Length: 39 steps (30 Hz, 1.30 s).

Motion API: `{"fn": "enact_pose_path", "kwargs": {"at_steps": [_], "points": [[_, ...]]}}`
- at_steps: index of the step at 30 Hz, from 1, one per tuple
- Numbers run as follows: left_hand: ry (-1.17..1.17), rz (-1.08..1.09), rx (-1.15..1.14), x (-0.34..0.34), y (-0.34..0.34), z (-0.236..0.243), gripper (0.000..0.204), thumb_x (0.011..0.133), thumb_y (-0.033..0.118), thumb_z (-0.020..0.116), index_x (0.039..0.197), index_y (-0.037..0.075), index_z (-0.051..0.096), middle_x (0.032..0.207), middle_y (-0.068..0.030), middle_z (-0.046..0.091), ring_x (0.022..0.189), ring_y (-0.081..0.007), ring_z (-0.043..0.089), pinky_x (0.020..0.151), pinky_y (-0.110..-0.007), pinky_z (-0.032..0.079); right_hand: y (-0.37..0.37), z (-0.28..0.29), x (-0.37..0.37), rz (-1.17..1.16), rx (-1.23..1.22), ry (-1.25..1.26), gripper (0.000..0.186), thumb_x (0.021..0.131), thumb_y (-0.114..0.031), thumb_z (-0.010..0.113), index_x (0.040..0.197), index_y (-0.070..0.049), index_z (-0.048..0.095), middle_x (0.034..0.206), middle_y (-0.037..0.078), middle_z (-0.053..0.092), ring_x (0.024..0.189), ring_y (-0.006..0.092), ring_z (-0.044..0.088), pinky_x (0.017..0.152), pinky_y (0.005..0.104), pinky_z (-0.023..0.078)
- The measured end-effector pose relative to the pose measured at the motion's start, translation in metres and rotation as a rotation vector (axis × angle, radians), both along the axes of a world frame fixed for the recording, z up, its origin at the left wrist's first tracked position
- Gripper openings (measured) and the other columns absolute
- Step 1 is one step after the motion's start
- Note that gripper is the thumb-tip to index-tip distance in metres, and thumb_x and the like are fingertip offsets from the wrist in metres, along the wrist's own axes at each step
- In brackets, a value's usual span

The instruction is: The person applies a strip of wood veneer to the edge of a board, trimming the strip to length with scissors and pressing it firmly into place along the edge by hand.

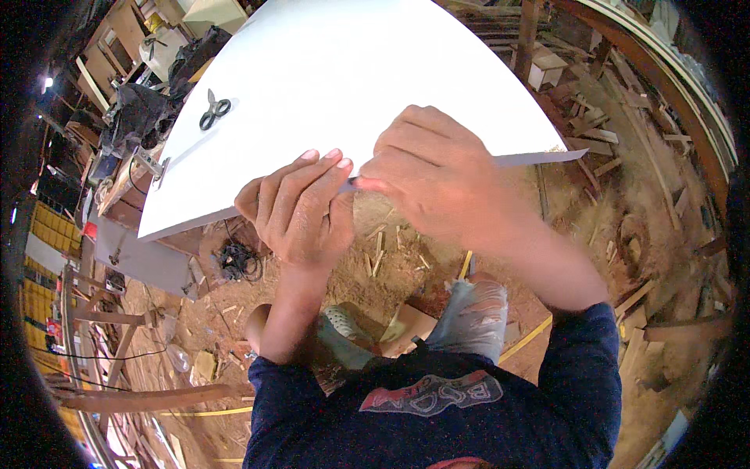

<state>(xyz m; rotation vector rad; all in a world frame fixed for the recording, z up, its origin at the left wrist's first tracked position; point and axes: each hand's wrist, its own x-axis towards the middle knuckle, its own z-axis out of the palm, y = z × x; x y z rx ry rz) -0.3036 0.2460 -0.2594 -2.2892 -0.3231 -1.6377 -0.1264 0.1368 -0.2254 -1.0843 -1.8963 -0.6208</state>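
A large white panel [328, 86] lies in front of me, its near edge towards my body. My left hand [301, 207] is closed over that edge, fingertips on the top face and thumb side below. Beside it, my right hand [437, 172] is curled into a fist at the same edge, its thumb towards the left hand. A small dark bit shows between the two hands; what the right fingers hold is hidden. A thin pale strip [539, 158] runs along the edge to the right, its end sticking out past the corner. Black-handled scissors [212, 112] lie on the panel's left side.
A metal clamp-like fitting [158, 170] sits at the panel's left edge. Black plastic sheeting [141, 117] lies beyond it. A coiled black cable [240, 260] and wood offcuts [379, 254] lie on the dusty floor. More scrap wood [598, 133] is piled at right.
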Motion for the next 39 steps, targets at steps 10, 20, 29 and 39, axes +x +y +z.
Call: {"fn": "enact_pose_path", "kwargs": {"at_steps": [10, 20, 29, 39], "points": [[-0.001, 0.017, 0.010, -0.005, 0.005, -0.003, 0.025, 0.082, 0.011, 0.080, 0.104, 0.023, 0.077, 0.107, 0.0082, 0.079, 0.100, -0.0139, 0.073, 0.098, -0.035, 0.040, -0.019, 0.003, 0.017, -0.018, -0.127, 0.096, 0.022, 0.078, -0.024, 0.080, 0.087, -0.007, 0.069, 0.093, 0.007, 0.066, 0.094, 0.0283, 0.064, 0.083, 0.0397, 0.055], [0.020, 0.029, 0.043, -0.004, -0.003, 0.001, 0.015, 0.087, 0.015, 0.084, 0.101, 0.013, 0.077, 0.105, -0.0020, 0.080, 0.100, -0.0231, 0.075, 0.098, -0.039, 0.047, -0.002, -0.001, -0.004, -0.135, 0.012, 0.077, 0.032, 0.077, -0.029, 0.085, 0.084, -0.007, 0.063, 0.090, 0.006, 0.062, 0.088, 0.0264, 0.062, 0.078, 0.0391, 0.053], [-0.018, -0.027, 0.060, 0.001, 0.006, 0.000, 0.023, 0.082, 0.003, 0.076, 0.101, 0.017, 0.079, 0.103, 0.0017, 0.081, 0.100, -0.0189, 0.076, 0.100, -0.036, 0.042, -0.067, -0.006, 0.073, -0.263, -0.118, 0.024, 0.035, 0.079, -0.039, 0.084, 0.096, -0.012, 0.070, 0.098, 0.003, 0.067, 0.102, 0.0266, 0.064, 0.092, 0.0447, 0.048], [0.077, -0.005, 0.076, -0.008, 0.006, 0.001, 0.018, 0.089, 0.011, 0.080, 0.106, 0.013, 0.077, 0.107, -0.0029, 0.081, 0.102, -0.0233, 0.076, 0.101, -0.037, 0.046, -0.129, 0.001, 0.147, -0.338, -0.266, -0.013, 0.035, 0.077, -0.023, 0.090, 0.109, -0.012, 0.077, 0.116, 0.004, 0.076, 0.111, 0.0255, 0.065, 0.103, 0.0415, 0.043]]}}
